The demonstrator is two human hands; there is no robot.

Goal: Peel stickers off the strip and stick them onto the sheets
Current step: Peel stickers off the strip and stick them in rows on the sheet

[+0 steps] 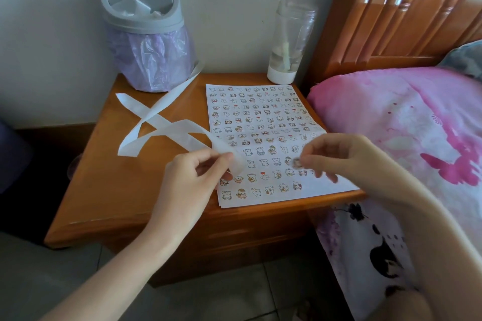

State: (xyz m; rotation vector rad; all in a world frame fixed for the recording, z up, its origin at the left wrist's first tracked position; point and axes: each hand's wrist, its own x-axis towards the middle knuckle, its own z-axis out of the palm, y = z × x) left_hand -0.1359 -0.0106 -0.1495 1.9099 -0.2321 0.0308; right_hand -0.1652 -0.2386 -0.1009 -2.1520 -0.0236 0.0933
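Blurrily, right hand (pixel 347 156) pinches a sticker (pixel 296 163); left hand (pixel 193 177) pinches the strip (pixel 163 121).

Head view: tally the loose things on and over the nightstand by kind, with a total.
waste bin: 1
bottle with straw: 1
backing strip, held by left hand: 1
sticker sheet: 1 visible on top; any beneath cannot be counted
peeled sticker, pinched by right hand: 1
Total: 5
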